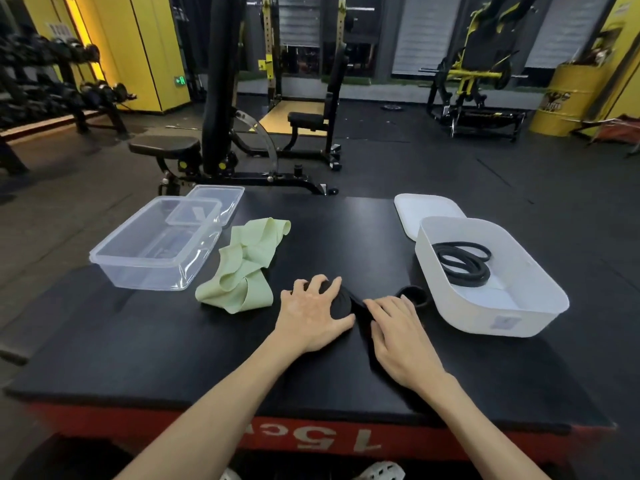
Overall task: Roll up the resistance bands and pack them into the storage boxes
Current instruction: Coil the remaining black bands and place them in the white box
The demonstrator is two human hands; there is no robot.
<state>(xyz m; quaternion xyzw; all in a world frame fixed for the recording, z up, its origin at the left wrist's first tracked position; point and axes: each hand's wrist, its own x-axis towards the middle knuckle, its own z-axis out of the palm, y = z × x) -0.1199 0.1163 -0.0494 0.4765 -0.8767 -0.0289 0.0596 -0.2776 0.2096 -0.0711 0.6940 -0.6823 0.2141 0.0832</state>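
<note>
Centrally on the black-topped platform (173,341), a black resistance band (341,301) is held as a partly wound roll by the left hand (313,313). The left fingers (334,284) are spread and curled over the top of the roll, and the thumb is set against its near side. The unwound tail of the band is led rightward and toward the near edge, where it is covered by the right hand (401,336). The right fingers (388,311) are kept close together and nearly straight, laid flat upon the tail; no pinch can be seen.

Just beyond the right fingertips, a small black rolled band (421,301) is set on the platform, just beside the near wall of the white storage box (485,320). Inside that box, black loop bands (465,277) are coiled on the floor. A white lid (426,211) is laid behind the box and is partly hidden by its far rim.

To the left, a clear storage box (149,275) is placed upright, with a clear lid (221,199) behind its far end. A pale green resistance band (242,268) is left crumpled and unrolled between the clear box and the left hand, just beside the box.

White numerals are printed on the platform's red front face (138,427). A weight bench (166,147) is seen on the gym floor beyond.
</note>
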